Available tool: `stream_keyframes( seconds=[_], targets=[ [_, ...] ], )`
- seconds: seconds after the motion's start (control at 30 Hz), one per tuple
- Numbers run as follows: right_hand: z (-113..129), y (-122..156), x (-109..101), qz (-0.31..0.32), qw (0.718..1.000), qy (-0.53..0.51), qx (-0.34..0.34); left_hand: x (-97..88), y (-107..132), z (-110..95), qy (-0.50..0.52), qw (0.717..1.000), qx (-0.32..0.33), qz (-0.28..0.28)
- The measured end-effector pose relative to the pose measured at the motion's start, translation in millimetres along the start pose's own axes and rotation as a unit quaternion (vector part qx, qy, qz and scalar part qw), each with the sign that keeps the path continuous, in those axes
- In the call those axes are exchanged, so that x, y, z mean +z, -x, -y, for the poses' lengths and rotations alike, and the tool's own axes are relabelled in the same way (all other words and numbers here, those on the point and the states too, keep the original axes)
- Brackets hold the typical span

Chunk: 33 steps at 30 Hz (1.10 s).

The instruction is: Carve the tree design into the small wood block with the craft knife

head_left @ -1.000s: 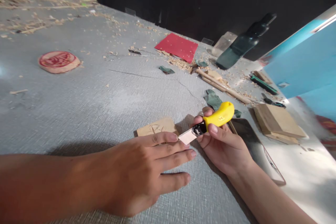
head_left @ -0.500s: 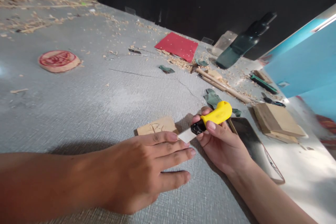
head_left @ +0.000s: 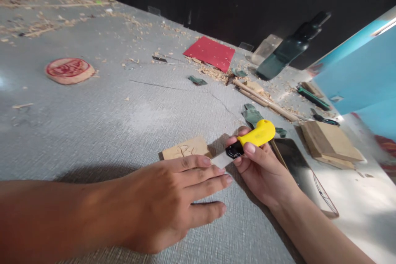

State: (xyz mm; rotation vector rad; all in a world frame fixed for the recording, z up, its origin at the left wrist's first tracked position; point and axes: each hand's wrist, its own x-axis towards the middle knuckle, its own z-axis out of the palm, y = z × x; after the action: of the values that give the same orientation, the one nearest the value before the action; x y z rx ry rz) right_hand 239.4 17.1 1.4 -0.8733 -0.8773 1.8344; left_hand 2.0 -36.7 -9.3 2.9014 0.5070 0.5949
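A yellow utility knife (head_left: 259, 133) with a black collar is in my right hand (head_left: 262, 171), thumb and fingers closed around it. Its wide blade (head_left: 221, 160) points down and left, to the fingertips of my left hand (head_left: 167, 202). That hand lies palm down with fingers stretched and slightly apart; its index and middle fingertips are at the blade, though I cannot tell how firmly they touch. Just beyond the left fingers is a small wooden block (head_left: 188, 147) with dark lines drawn or cut on top, its near side hidden by the hand.
A phone (head_left: 298, 165) and stacked wood pieces (head_left: 331, 142) lie to the right. Behind are green scraps (head_left: 252, 114), thin sticks (head_left: 266, 101), red paper (head_left: 210, 53), a dark bottle (head_left: 287, 51) and wood shavings. A round carved wooden disc (head_left: 69, 71) sits at left.
Both hands and the knife keep nearly the same pose. The whole view has shifted very slightly.
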Motion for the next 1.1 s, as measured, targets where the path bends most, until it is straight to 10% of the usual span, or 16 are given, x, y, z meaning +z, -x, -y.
stream_keyframes(
  seconds=[0.77,0.97,1.1],
  targets=[
    [4.7,-0.3,-1.8,-0.031,0.999,-0.027,0.013,-2.1,-3.6,2.7,-0.01,1.0,0.004,-0.024],
    [3.3,-0.6,-0.6,-0.032,0.999,-0.024,0.004,-6.6,-2.6,1.8,-0.024,0.979,0.117,-0.167],
    [3.2,-0.6,0.2,-0.021,0.999,-0.025,0.001,-14.7,-2.7,11.8,0.092,0.963,0.036,-0.25]
  ],
)
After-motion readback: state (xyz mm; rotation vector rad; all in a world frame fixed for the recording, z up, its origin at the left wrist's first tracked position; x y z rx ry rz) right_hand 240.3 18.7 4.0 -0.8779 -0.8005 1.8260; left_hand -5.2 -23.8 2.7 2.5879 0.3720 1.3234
